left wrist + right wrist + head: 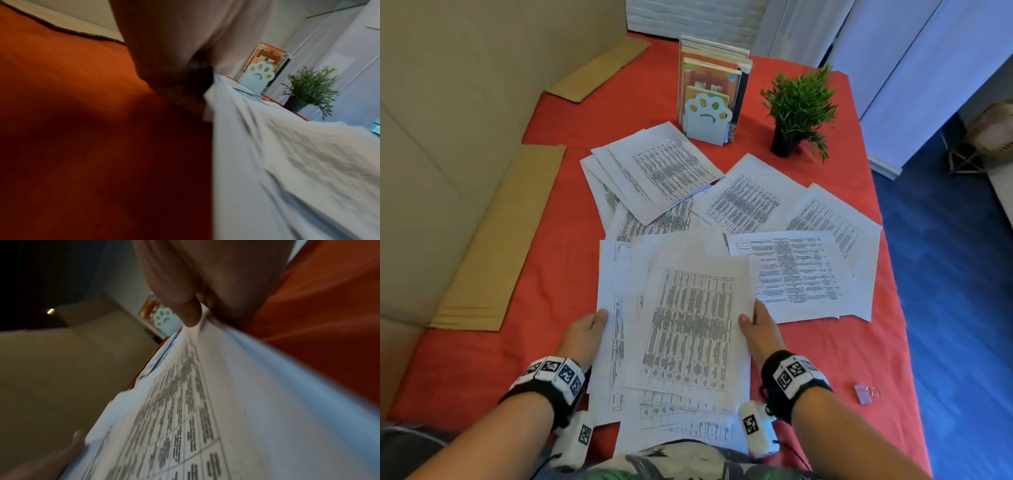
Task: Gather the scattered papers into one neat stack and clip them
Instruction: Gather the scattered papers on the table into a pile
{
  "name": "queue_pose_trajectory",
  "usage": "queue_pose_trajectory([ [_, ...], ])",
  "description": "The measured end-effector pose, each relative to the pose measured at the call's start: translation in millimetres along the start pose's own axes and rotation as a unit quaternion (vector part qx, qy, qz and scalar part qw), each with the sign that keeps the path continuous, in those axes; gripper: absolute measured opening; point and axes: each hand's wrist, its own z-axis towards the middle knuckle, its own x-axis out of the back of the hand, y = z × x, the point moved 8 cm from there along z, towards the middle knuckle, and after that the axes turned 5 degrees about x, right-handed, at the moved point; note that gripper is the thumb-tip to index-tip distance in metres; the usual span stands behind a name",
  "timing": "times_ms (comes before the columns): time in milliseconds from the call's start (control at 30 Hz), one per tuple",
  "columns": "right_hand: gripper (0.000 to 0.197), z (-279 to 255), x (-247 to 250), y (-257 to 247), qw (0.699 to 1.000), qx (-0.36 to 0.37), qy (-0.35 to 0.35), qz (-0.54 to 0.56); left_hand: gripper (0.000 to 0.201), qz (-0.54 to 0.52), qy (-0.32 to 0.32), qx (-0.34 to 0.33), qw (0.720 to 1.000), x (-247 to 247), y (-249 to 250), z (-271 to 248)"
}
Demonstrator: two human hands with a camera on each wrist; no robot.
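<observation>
A loose bundle of printed papers [688,329] lies near the front of the red table, its sheets fanned and uneven. My left hand [585,334] grips the bundle's left edge [207,97], thumb on top. My right hand [756,329] grips its right edge, thumb [191,313] pressing on the top sheet [205,402]. More printed sheets lie scattered beyond: one pile at the back left [654,171], others to the right [798,270]. A small purple binder clip [863,394] lies on the cloth at the right, apart from both hands.
A paw-shaped bookend with books [709,99] and a small potted plant [796,113] stand at the back of the table. Cardboard strips [500,246] lie along the left side. The table's right edge [893,291] drops to blue floor.
</observation>
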Motion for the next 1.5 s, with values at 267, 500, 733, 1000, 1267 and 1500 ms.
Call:
queue_pose_trajectory([
  [267,0.071,-12,-36,-16,0.991,0.000,-0.108,-0.076,0.063,0.022,-0.050,-0.029,0.998,-27,25,-24],
  [500,0.050,-9,-29,-17,0.999,0.009,-0.041,-0.016,0.054,-0.024,0.008,-0.054,0.998,6,27,-17],
  [733,0.017,3,-49,-7,0.993,0.034,-0.087,-0.067,0.033,-0.141,-0.067,0.010,0.988,-9,12,-18],
  [1000,0.057,-20,-51,-21,0.986,0.067,-0.149,-0.032,0.046,-0.090,-0.058,0.026,0.994,-24,7,-23],
  [1267,0.083,-21,-40,-19,0.986,-0.030,-0.104,0.129,0.052,-0.147,-0.096,0.063,0.983,-16,-3,-22],
  [1500,0.063,-23,-42,-37,0.988,-0.002,-0.132,0.078,0.045,-0.086,-0.069,-0.007,0.994,-13,37,-24],
])
